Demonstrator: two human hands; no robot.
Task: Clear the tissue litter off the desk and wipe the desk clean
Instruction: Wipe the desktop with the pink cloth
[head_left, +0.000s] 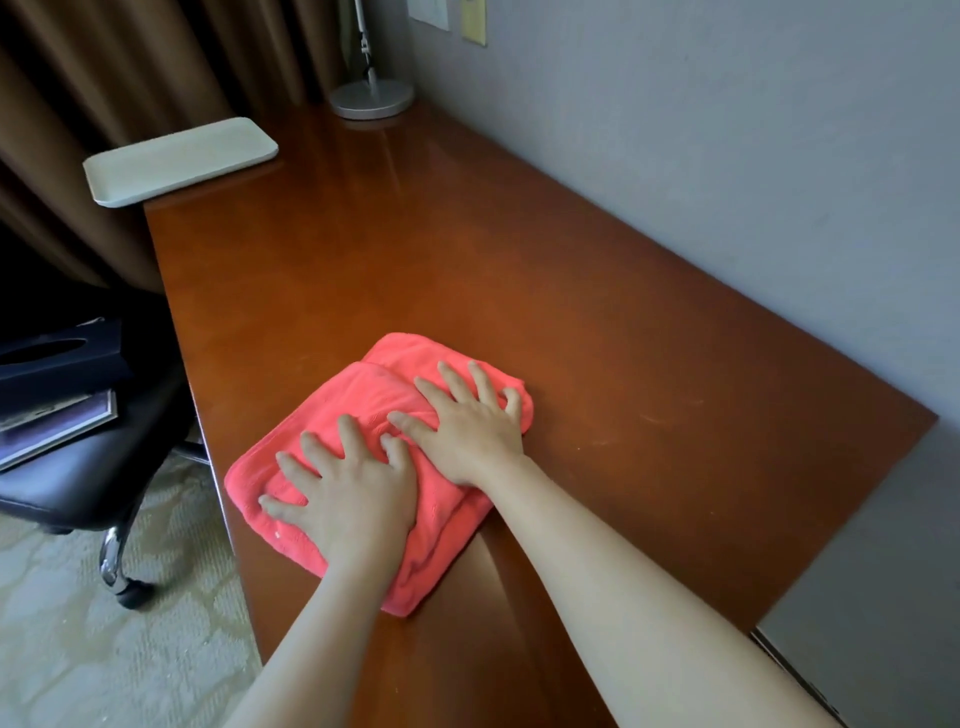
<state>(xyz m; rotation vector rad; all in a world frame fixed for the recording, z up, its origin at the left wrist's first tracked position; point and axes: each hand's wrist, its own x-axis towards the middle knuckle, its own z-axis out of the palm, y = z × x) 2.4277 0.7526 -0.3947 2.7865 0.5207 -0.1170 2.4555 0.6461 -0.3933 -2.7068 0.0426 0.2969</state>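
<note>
Place: hotel-like room.
Evidence: long wooden desk (415, 270) along a grey wall; brown curtains (130, 78); lamp base (371, 98) at desk's far corner; carpet (78, 649).

Both hands flat, palms down on the cloth (384, 467), fingers spread and straight, no curl. Left hand (348, 496) on the cloth's near-left part, right hand (465, 423) on its far-right part, thumbs almost touching. Both forearms bare, reaching in from the lower edge, converging toward the cloth.
</note>
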